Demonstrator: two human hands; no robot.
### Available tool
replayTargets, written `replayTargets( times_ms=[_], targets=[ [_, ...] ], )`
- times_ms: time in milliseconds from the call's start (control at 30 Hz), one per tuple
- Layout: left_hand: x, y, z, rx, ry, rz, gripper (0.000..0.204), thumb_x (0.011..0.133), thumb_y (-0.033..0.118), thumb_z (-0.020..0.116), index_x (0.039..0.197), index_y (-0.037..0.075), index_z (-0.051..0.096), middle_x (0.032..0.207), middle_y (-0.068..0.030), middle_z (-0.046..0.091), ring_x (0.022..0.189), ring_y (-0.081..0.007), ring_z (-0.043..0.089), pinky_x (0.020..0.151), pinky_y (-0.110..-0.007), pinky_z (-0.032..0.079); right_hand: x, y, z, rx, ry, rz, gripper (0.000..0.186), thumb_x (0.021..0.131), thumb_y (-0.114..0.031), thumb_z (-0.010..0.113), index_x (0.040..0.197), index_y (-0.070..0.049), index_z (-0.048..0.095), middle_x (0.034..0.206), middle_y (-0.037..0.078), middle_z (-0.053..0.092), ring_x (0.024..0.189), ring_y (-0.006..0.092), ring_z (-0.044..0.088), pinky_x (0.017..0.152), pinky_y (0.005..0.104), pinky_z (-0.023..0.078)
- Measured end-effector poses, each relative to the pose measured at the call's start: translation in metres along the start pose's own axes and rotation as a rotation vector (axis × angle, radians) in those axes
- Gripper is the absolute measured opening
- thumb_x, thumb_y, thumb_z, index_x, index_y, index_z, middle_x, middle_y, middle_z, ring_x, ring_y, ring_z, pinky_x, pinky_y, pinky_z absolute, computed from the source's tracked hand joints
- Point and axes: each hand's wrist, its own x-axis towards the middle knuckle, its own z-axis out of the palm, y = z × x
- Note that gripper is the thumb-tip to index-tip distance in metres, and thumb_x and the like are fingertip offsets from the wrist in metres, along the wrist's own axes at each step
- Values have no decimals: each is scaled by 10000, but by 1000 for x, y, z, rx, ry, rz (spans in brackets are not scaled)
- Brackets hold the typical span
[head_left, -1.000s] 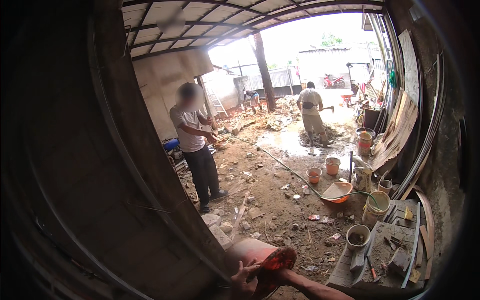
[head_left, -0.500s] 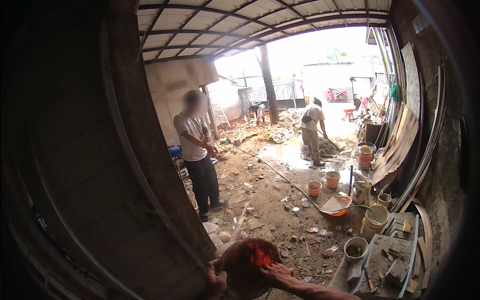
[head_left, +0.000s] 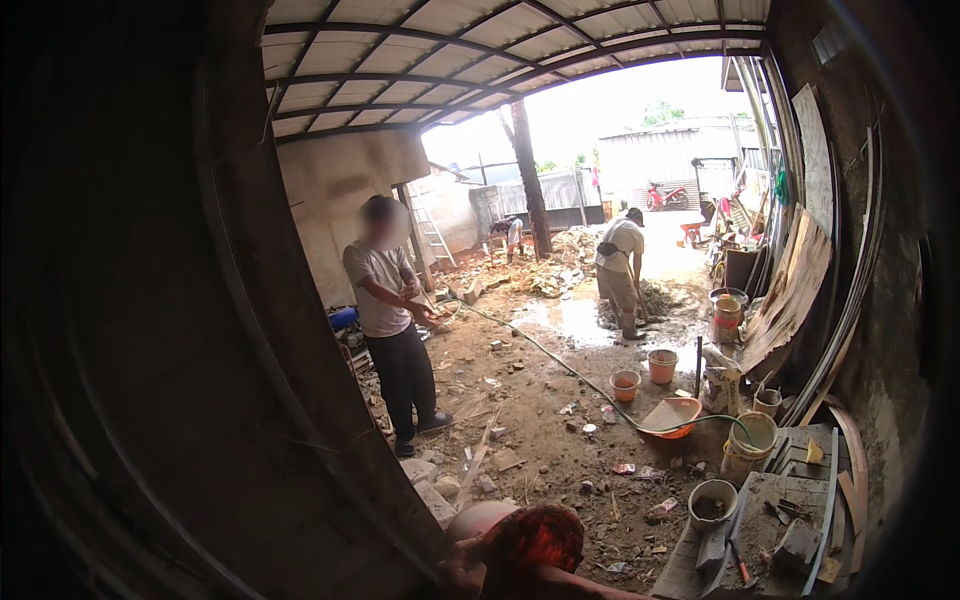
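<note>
At the lower edge I have a round, dark red thing [head_left: 545,535], mottled and partly in shadow; its exact kind is unclear. My left hand [head_left: 462,566] grips its left side, with the fingers partly lost in shade. The right forearm [head_left: 575,586] crosses below and in front of it. My right hand's fingers are hidden or too dark to make out. Just behind the red thing lies a pale rounded surface [head_left: 478,519].
A dark post [head_left: 300,400] stands close on my left. A person [head_left: 385,310] faces the yard; another [head_left: 622,265] bends over a mortar heap. A green hose [head_left: 560,362] runs to a bucket [head_left: 748,450]. A hammer [head_left: 742,565] lies on boards at right.
The red thing has tipped and shifted right and down. My right hand has dropped from its right side, leaving mainly the forearm visible. The bending worker has stooped lower.
</note>
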Motion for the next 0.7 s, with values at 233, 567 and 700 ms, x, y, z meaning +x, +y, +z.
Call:
replayTargets(
  times_ms=[233,567,700],
  targets=[
    [-4,15,-31,-41,112,9,472,826,45,527,1292,42,601,1147,-184,692,1093,-317,663,986,-397,500,8,-1,-19,-546,130,79,438,959,-339,559,1326,-108,614,1114,176,713,930,317,713,799,430,544],
    [3,-21,7,43,181,-67,507,817,37,532,1318,52,610,1190,-197,697,1137,-327,661,1000,-404,505,19,23,-7,-377,63,151,341,970,-304,578,1249,-112,625,965,149,726,932,302,700,783,429,530],
    [5,10,11,-339,229,202,517,812,36,538,1322,58,621,1247,-216,683,1164,-341,657,1004,-409,508,-13,-11,-31,-215,83,254,320,976,-333,529,1123,-110,706,1078,166,737,1041,355,695,889,470,533]
  ],
)
